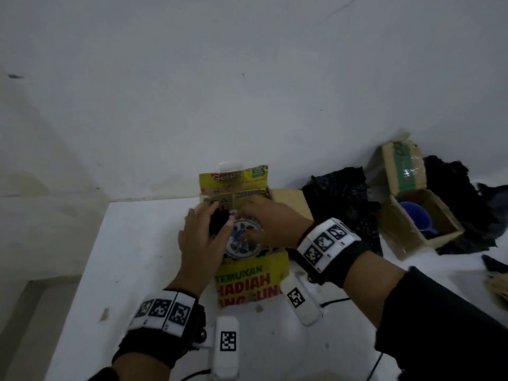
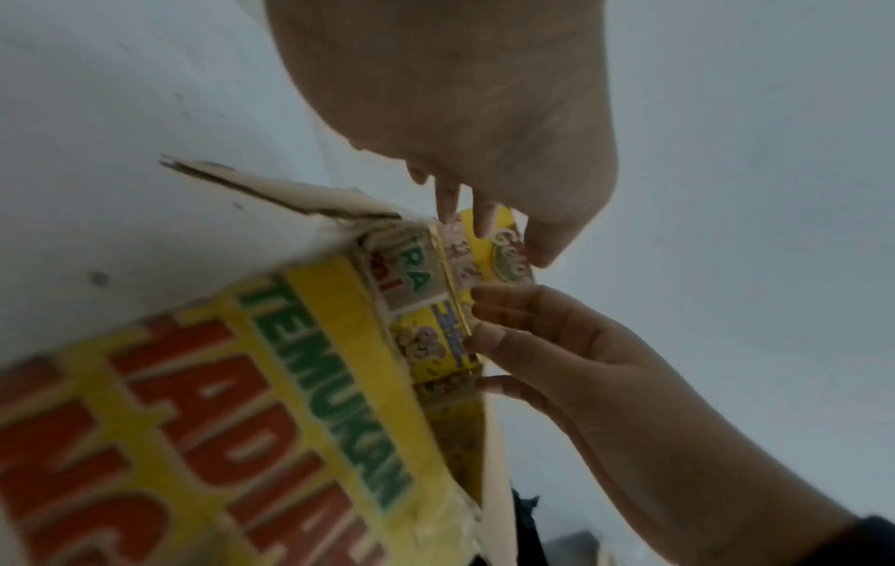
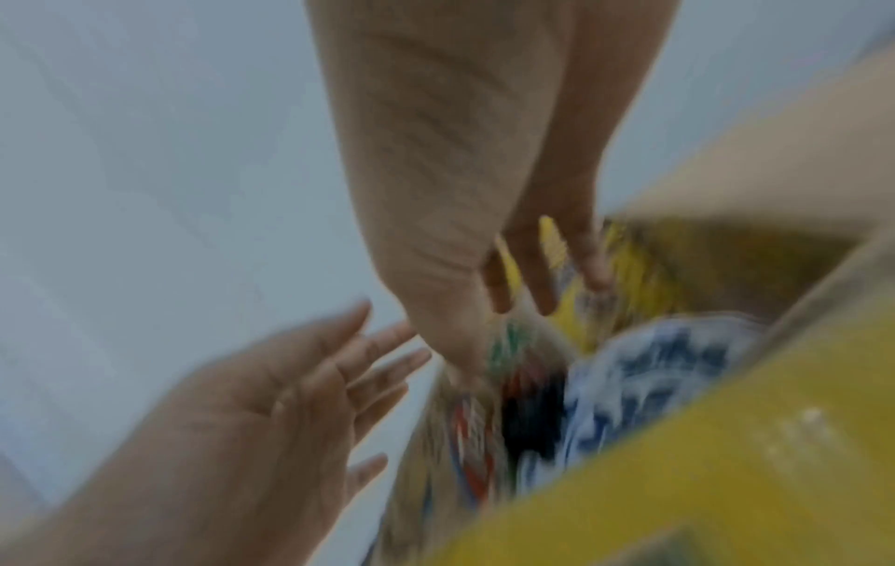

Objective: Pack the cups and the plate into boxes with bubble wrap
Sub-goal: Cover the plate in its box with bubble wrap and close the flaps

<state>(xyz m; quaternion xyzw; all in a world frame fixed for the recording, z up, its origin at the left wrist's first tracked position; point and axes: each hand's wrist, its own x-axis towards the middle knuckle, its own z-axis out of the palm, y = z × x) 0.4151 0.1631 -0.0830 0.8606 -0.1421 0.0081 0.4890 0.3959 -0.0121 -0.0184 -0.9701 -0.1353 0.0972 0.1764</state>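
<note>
A yellow printed box stands open in the middle of the white table. Inside it lies a white plate with a blue pattern, with a dark piece of wrap at its left edge. My left hand lies flat along the box's left side, fingers straight, beside the dark wrap. My right hand reaches over the box from the right, its straight fingers touching the far flap. The right wrist view is blurred; it shows the plate below my right hand and my left hand spread open.
At the right, a brown cardboard box holds a blue cup, its lid flap up. Black bubble wrap sheets lie between and behind the two boxes. A white wall rises right behind the table. Cables trail at the front edge.
</note>
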